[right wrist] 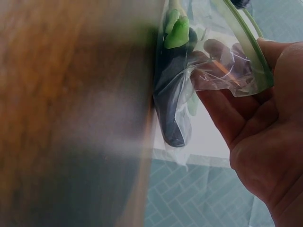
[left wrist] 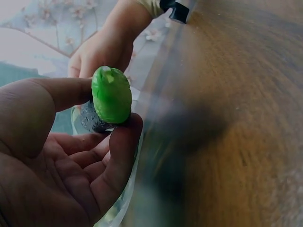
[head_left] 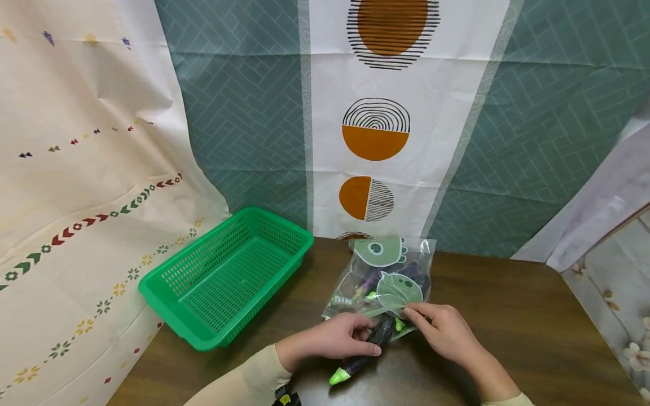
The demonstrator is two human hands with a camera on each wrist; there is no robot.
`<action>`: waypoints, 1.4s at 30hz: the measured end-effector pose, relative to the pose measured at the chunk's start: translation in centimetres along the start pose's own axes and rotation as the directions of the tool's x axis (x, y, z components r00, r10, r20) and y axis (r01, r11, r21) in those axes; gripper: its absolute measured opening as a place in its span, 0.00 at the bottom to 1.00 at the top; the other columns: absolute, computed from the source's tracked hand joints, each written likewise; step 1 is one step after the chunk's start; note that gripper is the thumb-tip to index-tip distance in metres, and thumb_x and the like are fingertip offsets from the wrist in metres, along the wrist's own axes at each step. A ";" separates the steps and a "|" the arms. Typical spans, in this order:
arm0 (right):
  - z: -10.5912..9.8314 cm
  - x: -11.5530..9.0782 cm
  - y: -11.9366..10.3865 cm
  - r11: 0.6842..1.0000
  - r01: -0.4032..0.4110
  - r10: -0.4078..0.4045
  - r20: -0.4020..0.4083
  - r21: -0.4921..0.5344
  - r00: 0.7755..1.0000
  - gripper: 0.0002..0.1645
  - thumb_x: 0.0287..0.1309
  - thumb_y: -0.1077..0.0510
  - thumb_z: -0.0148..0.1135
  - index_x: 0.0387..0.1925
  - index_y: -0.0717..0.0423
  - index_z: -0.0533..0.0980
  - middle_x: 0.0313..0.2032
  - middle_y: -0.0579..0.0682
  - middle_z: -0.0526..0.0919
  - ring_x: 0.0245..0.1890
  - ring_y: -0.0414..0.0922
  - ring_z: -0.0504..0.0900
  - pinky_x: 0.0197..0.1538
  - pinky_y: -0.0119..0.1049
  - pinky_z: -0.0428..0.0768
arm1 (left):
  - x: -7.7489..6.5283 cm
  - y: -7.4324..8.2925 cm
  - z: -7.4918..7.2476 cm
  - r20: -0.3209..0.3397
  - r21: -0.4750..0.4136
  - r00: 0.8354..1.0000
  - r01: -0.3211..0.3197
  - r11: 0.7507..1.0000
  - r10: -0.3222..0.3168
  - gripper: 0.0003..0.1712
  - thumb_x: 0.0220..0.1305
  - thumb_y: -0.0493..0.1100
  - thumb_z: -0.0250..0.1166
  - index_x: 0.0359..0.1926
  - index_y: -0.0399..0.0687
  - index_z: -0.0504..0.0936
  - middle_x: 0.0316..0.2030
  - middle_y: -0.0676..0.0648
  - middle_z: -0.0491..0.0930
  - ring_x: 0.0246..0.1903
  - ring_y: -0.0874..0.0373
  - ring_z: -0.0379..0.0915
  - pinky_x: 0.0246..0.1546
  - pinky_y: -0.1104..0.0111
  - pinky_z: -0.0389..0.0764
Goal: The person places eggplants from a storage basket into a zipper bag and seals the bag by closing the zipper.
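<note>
My left hand (head_left: 350,336) grips a dark eggplant (head_left: 361,361) with a bright green stem end (left wrist: 112,94), thumb on one side and fingers on the other. The eggplant's far end is at the mouth of a clear zip bag (head_left: 350,282) printed with green cartoon animals. My right hand (head_left: 440,330) pinches the bag's zip edge (right wrist: 253,61) between thumb and fingers. Inside the bag lie more eggplants; one dark eggplant (right wrist: 171,90) with a green cap shows through the plastic in the right wrist view.
A green plastic basket (head_left: 203,340) with perforated sides stands to the left on the brown wooden table (head_left: 513,316). Patterned cloths (head_left: 244,113) hang behind the table and along its left side. A floral covering (head_left: 614,299) borders the right.
</note>
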State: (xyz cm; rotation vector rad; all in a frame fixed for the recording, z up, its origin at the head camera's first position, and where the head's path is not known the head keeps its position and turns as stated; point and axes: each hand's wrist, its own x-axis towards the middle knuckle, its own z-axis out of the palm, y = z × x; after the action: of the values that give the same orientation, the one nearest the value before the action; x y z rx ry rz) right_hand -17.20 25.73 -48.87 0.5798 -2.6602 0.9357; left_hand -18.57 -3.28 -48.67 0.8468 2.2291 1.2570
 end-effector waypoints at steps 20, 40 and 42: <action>0.2 -0.1 0.0 0.999 0.044 -0.044 -0.021 0.004 0.999 0.07 0.75 0.55 0.73 0.47 0.39 0.93 0.39 0.28 0.90 0.34 0.28 0.80 0.39 0.36 0.84 | 0.0 -0.9 1.5 -0.038 -0.255 0.987 0.143 0.956 -0.158 0.13 0.78 0.49 0.71 0.53 0.46 0.84 0.20 0.49 0.80 0.11 0.58 0.74 0.12 0.66 0.79; 0.3 -0.1 0.1 0.998 0.060 -0.060 -0.018 0.000 0.998 0.06 0.74 0.56 0.74 0.46 0.40 0.92 0.37 0.28 0.89 0.31 0.28 0.78 0.36 0.35 0.82 | 0.2 -1.6 1.8 0.059 -0.609 0.979 0.192 0.770 -0.198 0.12 0.81 0.44 0.65 0.53 0.40 0.77 0.34 0.39 0.89 0.26 0.56 0.85 0.15 0.69 0.81; 0.4 -0.1 0.1 0.998 0.063 -0.063 -0.019 -0.001 0.998 0.06 0.74 0.55 0.74 0.46 0.41 0.92 0.37 0.28 0.90 0.32 0.28 0.79 0.37 0.36 0.84 | 0.2 -1.6 1.8 0.066 -0.628 0.978 0.193 0.754 -0.196 0.12 0.77 0.41 0.67 0.53 0.39 0.78 0.34 0.40 0.89 0.27 0.55 0.86 0.16 0.69 0.82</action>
State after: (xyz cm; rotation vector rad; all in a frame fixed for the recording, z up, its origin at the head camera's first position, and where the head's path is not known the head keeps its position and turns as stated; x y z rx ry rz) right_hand -17.17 25.60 -49.23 0.6475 -2.6094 0.9182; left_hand -18.04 -2.69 -50.91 0.3313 1.6405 1.7406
